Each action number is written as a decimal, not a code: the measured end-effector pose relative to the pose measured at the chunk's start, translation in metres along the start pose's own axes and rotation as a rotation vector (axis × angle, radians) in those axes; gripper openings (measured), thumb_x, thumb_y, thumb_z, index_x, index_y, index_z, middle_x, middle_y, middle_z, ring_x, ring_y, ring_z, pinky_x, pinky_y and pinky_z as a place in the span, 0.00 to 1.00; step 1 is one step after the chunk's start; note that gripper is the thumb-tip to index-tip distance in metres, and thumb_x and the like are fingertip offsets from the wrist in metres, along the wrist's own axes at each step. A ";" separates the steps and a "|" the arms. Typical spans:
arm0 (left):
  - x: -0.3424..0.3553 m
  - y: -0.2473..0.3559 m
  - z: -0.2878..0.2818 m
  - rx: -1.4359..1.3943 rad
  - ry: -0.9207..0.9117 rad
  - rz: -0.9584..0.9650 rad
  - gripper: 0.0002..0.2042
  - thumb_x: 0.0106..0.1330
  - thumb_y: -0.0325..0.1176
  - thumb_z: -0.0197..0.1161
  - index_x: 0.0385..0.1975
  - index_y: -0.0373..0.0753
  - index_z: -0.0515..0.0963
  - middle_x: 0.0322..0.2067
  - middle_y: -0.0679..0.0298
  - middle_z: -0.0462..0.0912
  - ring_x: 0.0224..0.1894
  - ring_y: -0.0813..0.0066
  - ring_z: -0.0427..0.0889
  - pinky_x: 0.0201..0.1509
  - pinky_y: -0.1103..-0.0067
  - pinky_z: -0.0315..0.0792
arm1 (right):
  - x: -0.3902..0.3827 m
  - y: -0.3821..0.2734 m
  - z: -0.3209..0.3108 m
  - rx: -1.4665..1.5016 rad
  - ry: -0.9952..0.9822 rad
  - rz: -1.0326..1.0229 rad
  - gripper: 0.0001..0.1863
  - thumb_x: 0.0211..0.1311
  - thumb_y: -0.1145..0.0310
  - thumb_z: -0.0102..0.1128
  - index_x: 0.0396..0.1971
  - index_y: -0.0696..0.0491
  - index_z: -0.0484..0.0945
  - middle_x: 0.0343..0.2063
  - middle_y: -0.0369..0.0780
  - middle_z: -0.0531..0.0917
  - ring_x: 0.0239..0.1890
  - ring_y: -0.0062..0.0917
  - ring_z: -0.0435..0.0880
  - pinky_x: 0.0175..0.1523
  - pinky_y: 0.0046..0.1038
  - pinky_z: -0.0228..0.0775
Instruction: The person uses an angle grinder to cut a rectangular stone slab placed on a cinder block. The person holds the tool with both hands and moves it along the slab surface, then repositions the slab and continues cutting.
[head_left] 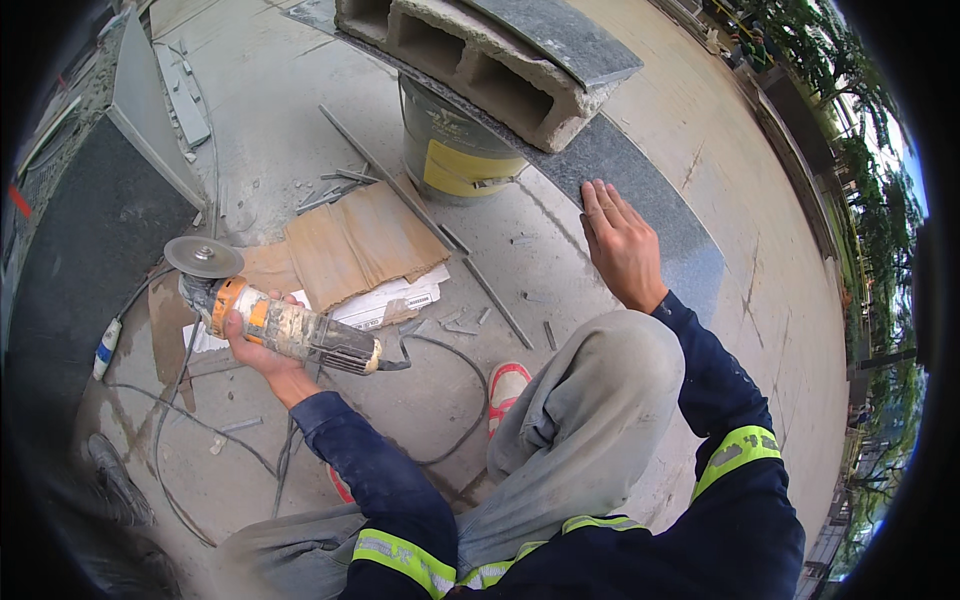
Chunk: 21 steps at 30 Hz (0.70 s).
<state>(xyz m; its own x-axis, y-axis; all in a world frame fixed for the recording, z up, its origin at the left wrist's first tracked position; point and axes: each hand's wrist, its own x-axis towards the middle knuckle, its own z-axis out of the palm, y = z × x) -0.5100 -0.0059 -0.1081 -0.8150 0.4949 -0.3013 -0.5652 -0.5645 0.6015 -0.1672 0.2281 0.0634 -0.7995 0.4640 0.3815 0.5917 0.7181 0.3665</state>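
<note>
My left hand is wrapped round the body of an angle grinder, worn and spattered, with an orange collar. Its cutting disc points up and away to the left, apart from any slab. My right hand lies flat with fingers stretched out on a dark grey stone slab. The slab rests across a bucket with a yellow label. A concrete block sits on the slab, and another grey stone piece lies on top of the block.
Flattened cardboard and cut stone strips litter the floor. The grinder's cable loops near my shoe. A cable connector lies by a large dark stone panel at left. Someone's dark shoe shows at lower left.
</note>
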 end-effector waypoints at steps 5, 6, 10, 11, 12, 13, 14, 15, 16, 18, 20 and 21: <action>-0.009 -0.003 0.006 0.032 -0.047 -0.035 0.29 0.55 0.56 0.57 0.43 0.35 0.71 0.30 0.52 0.78 0.28 0.57 0.80 0.28 0.66 0.78 | 0.013 0.005 0.007 -0.039 0.018 -0.057 0.19 0.59 0.68 0.60 0.48 0.61 0.77 0.45 0.48 0.82 0.49 0.37 0.82 0.50 0.32 0.77; -0.010 -0.004 0.008 0.024 -0.075 -0.027 0.29 0.54 0.56 0.57 0.43 0.35 0.71 0.30 0.52 0.78 0.28 0.57 0.80 0.29 0.66 0.78 | 0.017 0.006 0.007 -0.054 0.010 -0.096 0.18 0.60 0.68 0.59 0.48 0.61 0.77 0.45 0.49 0.82 0.48 0.37 0.82 0.49 0.32 0.78; -0.011 -0.008 0.013 -0.045 -0.205 -0.042 0.29 0.55 0.56 0.58 0.45 0.35 0.70 0.31 0.53 0.77 0.30 0.56 0.80 0.32 0.64 0.78 | 0.037 0.006 0.009 -0.067 -0.022 -0.192 0.17 0.59 0.70 0.57 0.46 0.63 0.77 0.43 0.49 0.83 0.46 0.35 0.83 0.46 0.30 0.78; -0.011 -0.009 0.013 -0.041 -0.226 -0.047 0.30 0.55 0.57 0.57 0.46 0.35 0.69 0.31 0.54 0.76 0.32 0.57 0.79 0.33 0.64 0.78 | 0.043 0.005 0.010 -0.056 -0.043 -0.200 0.17 0.58 0.71 0.57 0.45 0.63 0.77 0.43 0.49 0.83 0.45 0.35 0.83 0.45 0.29 0.78; -0.011 -0.009 0.013 -0.048 -0.256 -0.058 0.30 0.56 0.58 0.56 0.46 0.35 0.68 0.32 0.54 0.76 0.33 0.57 0.79 0.35 0.64 0.77 | 0.048 0.003 0.011 -0.041 -0.020 -0.219 0.17 0.56 0.72 0.57 0.44 0.63 0.77 0.41 0.48 0.83 0.44 0.34 0.84 0.44 0.28 0.78; -0.011 -0.010 0.013 -0.040 -0.248 -0.048 0.30 0.56 0.58 0.56 0.47 0.35 0.68 0.32 0.54 0.76 0.33 0.57 0.79 0.35 0.64 0.77 | 0.053 0.001 0.012 -0.026 -0.006 -0.234 0.17 0.54 0.72 0.57 0.43 0.63 0.78 0.40 0.48 0.83 0.42 0.33 0.84 0.43 0.28 0.78; -0.010 -0.010 0.012 -0.041 -0.243 -0.051 0.31 0.56 0.58 0.56 0.47 0.35 0.68 0.32 0.54 0.76 0.33 0.57 0.79 0.35 0.63 0.77 | 0.059 -0.001 0.014 -0.010 -0.007 -0.248 0.17 0.52 0.73 0.57 0.42 0.63 0.78 0.39 0.47 0.83 0.41 0.32 0.84 0.42 0.27 0.78; -0.010 -0.011 0.012 -0.051 -0.249 -0.061 0.31 0.56 0.58 0.57 0.47 0.35 0.68 0.32 0.54 0.76 0.33 0.57 0.79 0.35 0.63 0.77 | 0.064 -0.003 0.016 -0.011 -0.003 -0.254 0.16 0.50 0.73 0.58 0.40 0.64 0.78 0.36 0.48 0.83 0.39 0.31 0.84 0.39 0.27 0.78; -0.010 -0.011 0.012 -0.048 -0.245 -0.051 0.31 0.56 0.58 0.56 0.47 0.34 0.68 0.32 0.54 0.76 0.33 0.57 0.79 0.35 0.63 0.78 | 0.068 -0.004 0.017 -0.013 -0.010 -0.257 0.15 0.48 0.73 0.58 0.37 0.64 0.79 0.34 0.49 0.84 0.37 0.30 0.85 0.36 0.26 0.78; -0.009 -0.012 0.011 -0.074 -0.261 -0.065 0.31 0.56 0.58 0.56 0.48 0.34 0.68 0.32 0.54 0.77 0.33 0.57 0.80 0.34 0.63 0.78 | 0.072 -0.008 0.018 -0.034 -0.063 -0.242 0.14 0.47 0.73 0.58 0.35 0.63 0.78 0.31 0.47 0.83 0.35 0.29 0.84 0.33 0.26 0.77; -0.010 -0.014 0.011 -0.089 -0.211 -0.071 0.30 0.55 0.56 0.57 0.46 0.35 0.71 0.31 0.53 0.78 0.31 0.55 0.80 0.33 0.63 0.77 | 0.073 -0.011 0.017 -0.075 -0.140 -0.213 0.13 0.49 0.74 0.58 0.37 0.60 0.76 0.32 0.43 0.81 0.36 0.27 0.82 0.35 0.26 0.76; -0.010 -0.013 0.012 -0.109 -0.194 -0.081 0.29 0.54 0.56 0.58 0.45 0.36 0.72 0.30 0.53 0.78 0.30 0.55 0.80 0.33 0.63 0.77 | 0.075 -0.012 0.017 -0.080 -0.113 -0.225 0.13 0.49 0.73 0.58 0.37 0.60 0.76 0.33 0.42 0.81 0.36 0.27 0.82 0.35 0.26 0.75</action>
<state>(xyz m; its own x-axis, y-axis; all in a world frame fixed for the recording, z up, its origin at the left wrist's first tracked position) -0.4932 0.0041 -0.1037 -0.7328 0.6532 -0.1908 -0.6466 -0.5809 0.4944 -0.2357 0.2629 0.0734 -0.9156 0.3556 0.1874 0.4006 0.7687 0.4986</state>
